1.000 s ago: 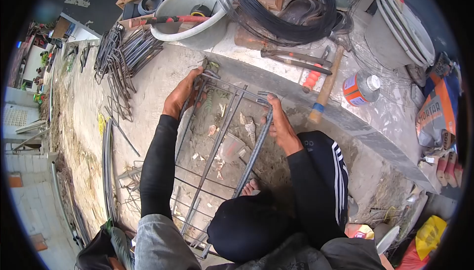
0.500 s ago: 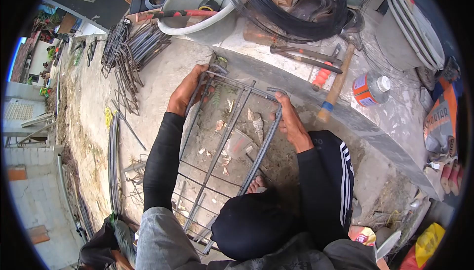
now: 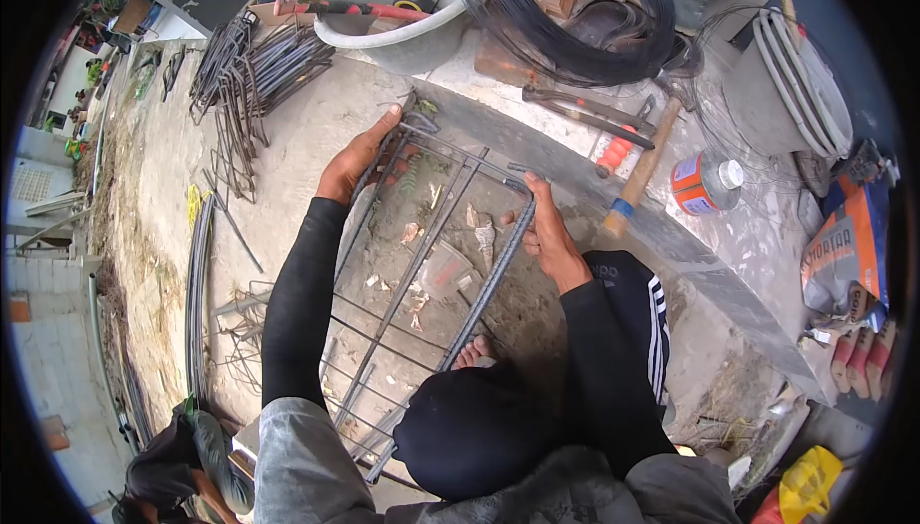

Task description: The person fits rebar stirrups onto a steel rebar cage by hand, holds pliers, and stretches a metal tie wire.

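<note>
A long rebar cage (image 3: 386, 318) runs from my lap out to its far end, where square stirrups ring the lengthwise bars. My left hand (image 3: 359, 162) is closed on the far left corner, thumb along the outer bar and fingers behind it. At the far right corner, my right hand (image 3: 553, 236) grips the ribbed bar, thumb on top; its lower fingers are partly hidden. Below the cage, dirt ground shows a clear plastic cup (image 3: 447, 270) and dry leaves (image 3: 482, 234). One bare foot (image 3: 471, 351) shows beside the right bar.
Bent stirrups (image 3: 251, 93) lie in a pile at upper left. On the ledge are a grey basin (image 3: 402, 40), a black wire coil (image 3: 632, 40), a hammer (image 3: 647, 164), pincers (image 3: 585, 116) and a labelled bottle (image 3: 707, 182). Another person (image 3: 177, 466) is at lower left.
The whole view has shifted slightly, so most things sit further left. Both hands stay on the cage's far corners, with the right hand's fingers slightly shifted.
</note>
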Available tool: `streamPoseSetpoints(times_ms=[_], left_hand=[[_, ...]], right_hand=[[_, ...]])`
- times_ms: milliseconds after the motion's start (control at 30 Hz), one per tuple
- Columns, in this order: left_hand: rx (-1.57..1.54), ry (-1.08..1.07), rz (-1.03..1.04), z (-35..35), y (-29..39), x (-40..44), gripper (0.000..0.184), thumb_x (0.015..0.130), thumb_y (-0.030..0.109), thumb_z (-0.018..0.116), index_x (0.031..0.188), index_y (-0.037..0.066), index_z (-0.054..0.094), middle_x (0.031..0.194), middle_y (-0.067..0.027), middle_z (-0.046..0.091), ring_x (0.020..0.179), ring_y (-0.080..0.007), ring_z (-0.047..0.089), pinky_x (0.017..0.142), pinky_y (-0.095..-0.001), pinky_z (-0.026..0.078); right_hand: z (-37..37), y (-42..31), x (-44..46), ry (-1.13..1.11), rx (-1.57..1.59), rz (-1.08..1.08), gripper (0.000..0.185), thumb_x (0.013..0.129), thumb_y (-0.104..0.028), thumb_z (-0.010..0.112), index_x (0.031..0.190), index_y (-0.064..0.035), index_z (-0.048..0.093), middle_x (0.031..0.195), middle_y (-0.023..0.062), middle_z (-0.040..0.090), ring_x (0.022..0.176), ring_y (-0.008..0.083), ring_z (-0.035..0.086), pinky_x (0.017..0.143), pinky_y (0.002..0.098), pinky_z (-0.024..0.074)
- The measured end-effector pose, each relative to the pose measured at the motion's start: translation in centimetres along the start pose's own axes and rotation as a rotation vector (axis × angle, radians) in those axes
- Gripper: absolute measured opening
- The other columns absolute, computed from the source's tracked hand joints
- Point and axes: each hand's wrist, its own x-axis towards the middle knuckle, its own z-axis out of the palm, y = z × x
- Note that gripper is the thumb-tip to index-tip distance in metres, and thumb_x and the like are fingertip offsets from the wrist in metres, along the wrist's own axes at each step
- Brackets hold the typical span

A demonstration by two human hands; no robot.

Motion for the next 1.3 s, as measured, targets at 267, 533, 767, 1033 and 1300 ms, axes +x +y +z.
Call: streamPoseSetpoints(times_ms=[267, 533, 767, 1033, 1300], left_hand=[[0.023, 0.011, 0.015, 0.2, -0.3, 0.6, 0.073, 0.093, 0.073, 0.053, 0.138, 0.016, 0.059, 0.124, -0.003, 0.061, 0.086, -0.0189, 0.065, 0.071, -0.0314, 0.05], [0.045, 0.046, 0.009, 1.0, 0.6, -0.8, 0.08, 0.091, 0.071, 0.055, 0.145, 0.011, 0.053, 0.134, -0.0104, 0.056, 0.093, -0.0274, 0.069, 0.077, -0.0372, 0.054], [-0.038, 0.0, -0.012, 0.5, 0.5, -0.3, 0.074, 0.088, 0.069, 0.062, 0.13, 0.009, 0.059, 0.118, -0.0083, 0.058, 0.086, -0.0266, 0.07, 0.073, -0.0335, 0.056], [0.004, -0.063, -0.102, 0.7, 1.0, -1.7, 0.073, 0.088, 0.077, 0.053, 0.126, 0.015, 0.06, 0.093, -0.0064, 0.06, 0.071, -0.0212, 0.063, 0.064, -0.0359, 0.053], [0.002, -0.049, -0.126, 0.8, -0.4, 0.4, 0.065, 0.087, 0.08, 0.05, 0.109, 0.02, 0.058, 0.078, 0.0012, 0.051, 0.06, -0.0111, 0.043, 0.052, -0.0338, 0.037]], right_hand=[[0.6, 0.1, -0.6, 0.083, -0.027, 0.002, 0.099, 0.086, -0.083, 0.047, 0.158, -0.0167, 0.032, 0.088, 0.0039, 0.058, 0.052, 0.006, 0.028, 0.045, 0.0246, 0.0217], [0.0, 1.5, 1.2, 0.227, -0.17, -0.176, 0.091, 0.087, -0.081, 0.045, 0.136, -0.0052, 0.052, 0.093, 0.007, 0.064, 0.051, 0.0081, 0.03, 0.046, 0.0282, 0.021], [-0.1, 0.9, 0.2, 0.208, -0.161, -0.042, 0.089, 0.086, -0.085, 0.04, 0.128, -0.0073, 0.052, 0.086, 0.0064, 0.064, 0.05, 0.0082, 0.03, 0.046, 0.0283, 0.0207], [1.5, 0.7, -0.2, 0.217, -0.107, -0.022, 0.087, 0.086, -0.088, 0.035, 0.133, -0.0173, 0.051, 0.078, 0.0019, 0.057, 0.049, 0.0074, 0.028, 0.045, 0.0265, 0.0205], [1.0, 0.1, -0.8, 0.202, -0.14, 0.084, 0.087, 0.088, -0.087, 0.034, 0.136, -0.016, 0.048, 0.081, 0.0042, 0.06, 0.046, 0.0067, 0.025, 0.042, 0.0259, 0.0195]])
